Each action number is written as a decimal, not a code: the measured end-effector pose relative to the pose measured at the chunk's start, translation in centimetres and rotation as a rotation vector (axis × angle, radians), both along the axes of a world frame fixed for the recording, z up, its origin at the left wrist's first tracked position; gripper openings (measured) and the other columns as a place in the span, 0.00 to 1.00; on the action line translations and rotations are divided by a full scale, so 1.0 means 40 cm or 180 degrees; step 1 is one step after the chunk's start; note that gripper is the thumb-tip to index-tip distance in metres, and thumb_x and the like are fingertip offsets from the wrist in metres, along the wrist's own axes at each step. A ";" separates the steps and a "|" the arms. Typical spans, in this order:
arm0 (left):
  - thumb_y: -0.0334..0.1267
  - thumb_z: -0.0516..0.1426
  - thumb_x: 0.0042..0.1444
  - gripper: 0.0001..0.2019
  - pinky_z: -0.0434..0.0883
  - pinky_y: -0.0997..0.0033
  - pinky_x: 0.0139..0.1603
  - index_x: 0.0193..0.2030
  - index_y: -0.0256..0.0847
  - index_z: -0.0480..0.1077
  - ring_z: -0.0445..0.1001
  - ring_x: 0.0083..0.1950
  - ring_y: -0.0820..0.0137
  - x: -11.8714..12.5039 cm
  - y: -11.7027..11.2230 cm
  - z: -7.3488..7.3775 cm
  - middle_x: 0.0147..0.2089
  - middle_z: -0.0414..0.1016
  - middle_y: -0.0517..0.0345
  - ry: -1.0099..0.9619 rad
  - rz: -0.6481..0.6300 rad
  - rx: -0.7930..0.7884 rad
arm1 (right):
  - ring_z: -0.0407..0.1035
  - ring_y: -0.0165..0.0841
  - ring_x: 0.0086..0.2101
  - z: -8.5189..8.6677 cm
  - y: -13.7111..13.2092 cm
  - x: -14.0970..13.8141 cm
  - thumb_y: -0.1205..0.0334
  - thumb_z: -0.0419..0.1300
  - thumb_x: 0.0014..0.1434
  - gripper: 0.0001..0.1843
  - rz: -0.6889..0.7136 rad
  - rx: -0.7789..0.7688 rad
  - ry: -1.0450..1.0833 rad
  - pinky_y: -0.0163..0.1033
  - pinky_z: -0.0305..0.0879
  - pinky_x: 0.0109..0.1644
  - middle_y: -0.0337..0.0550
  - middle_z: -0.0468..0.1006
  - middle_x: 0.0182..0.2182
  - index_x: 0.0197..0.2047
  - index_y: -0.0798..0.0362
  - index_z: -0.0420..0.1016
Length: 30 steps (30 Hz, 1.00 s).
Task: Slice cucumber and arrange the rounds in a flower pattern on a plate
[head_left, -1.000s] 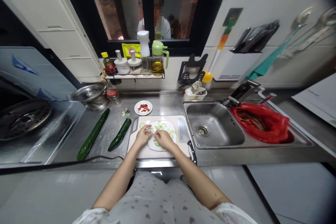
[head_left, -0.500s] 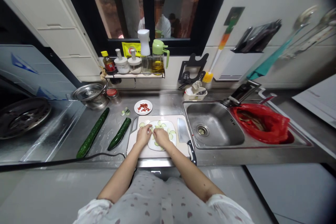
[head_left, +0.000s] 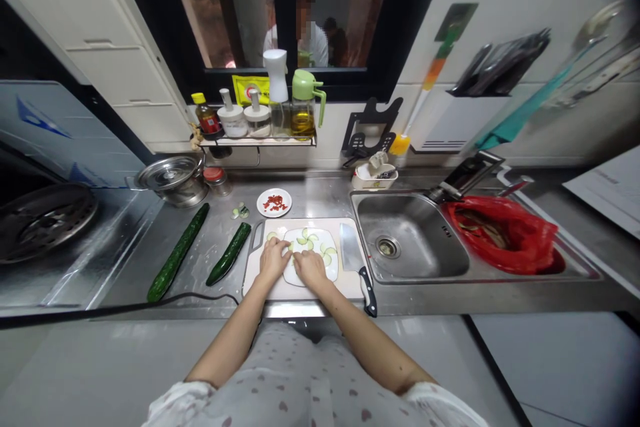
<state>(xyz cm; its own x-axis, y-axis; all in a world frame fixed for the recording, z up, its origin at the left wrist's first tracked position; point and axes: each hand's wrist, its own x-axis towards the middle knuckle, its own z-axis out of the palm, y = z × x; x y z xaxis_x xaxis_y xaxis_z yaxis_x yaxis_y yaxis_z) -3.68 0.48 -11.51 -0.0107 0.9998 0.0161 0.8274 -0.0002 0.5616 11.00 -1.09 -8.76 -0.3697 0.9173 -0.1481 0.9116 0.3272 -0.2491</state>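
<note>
A white plate (head_left: 327, 239) with several thin cucumber slices (head_left: 305, 238) lies on a pale cutting board (head_left: 345, 285). My left hand (head_left: 274, 258) rests at the plate's left rim, its fingers curled by the slices. My right hand (head_left: 310, 267) lies over the plate's near part with its fingers bent onto the slices; what the fingertips pinch is too small to make out. A cleaver (head_left: 353, 258) with a black handle lies flat on the board's right side.
A whole cucumber (head_left: 179, 252) and a half cucumber (head_left: 229, 253) lie left of the board. A small dish of chopped red chilli (head_left: 274, 202) sits behind it. A steel sink (head_left: 410, 245) and a red bag (head_left: 503, 233) are to the right. A black cable (head_left: 125, 306) runs along the counter's edge.
My right hand has slid left and nearer on the plate, closer to my left hand. The view has shifted slightly; other things stay put.
</note>
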 end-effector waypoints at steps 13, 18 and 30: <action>0.37 0.59 0.55 0.12 0.65 0.64 0.50 0.46 0.44 0.77 0.67 0.48 0.61 0.007 0.003 -0.009 0.43 0.67 0.52 -0.0070 0.0130 0.0017 | 0.70 0.40 0.44 0.019 -0.002 -0.003 0.62 0.48 0.68 0.16 -0.0071 -0.0143 -0.0179 0.41 0.58 0.45 0.53 0.79 0.39 0.49 0.54 0.76; 0.38 0.59 0.55 0.12 0.66 0.65 0.51 0.46 0.45 0.77 0.68 0.48 0.62 0.010 0.002 -0.009 0.43 0.67 0.53 -0.0036 0.0177 -0.0004 | 0.70 0.38 0.44 0.022 -0.001 -0.001 0.62 0.48 0.68 0.16 -0.0100 -0.0188 -0.0229 0.39 0.58 0.46 0.52 0.79 0.40 0.50 0.54 0.75; 0.40 0.60 0.55 0.12 0.67 0.66 0.50 0.45 0.45 0.77 0.69 0.48 0.63 0.010 -0.001 -0.010 0.42 0.68 0.53 -0.0051 0.0168 -0.0001 | 0.71 0.39 0.44 0.023 0.000 0.002 0.61 0.47 0.68 0.17 -0.0094 -0.0220 -0.0315 0.39 0.58 0.44 0.51 0.79 0.39 0.52 0.53 0.73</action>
<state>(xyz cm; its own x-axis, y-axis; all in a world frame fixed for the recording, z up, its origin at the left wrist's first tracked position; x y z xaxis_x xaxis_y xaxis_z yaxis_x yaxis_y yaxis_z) -3.28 0.45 -11.92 -0.0636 0.9979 0.0153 0.8172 0.0433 0.5747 11.07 -1.10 -7.83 -0.3230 0.9139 -0.2458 0.9418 0.2849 -0.1785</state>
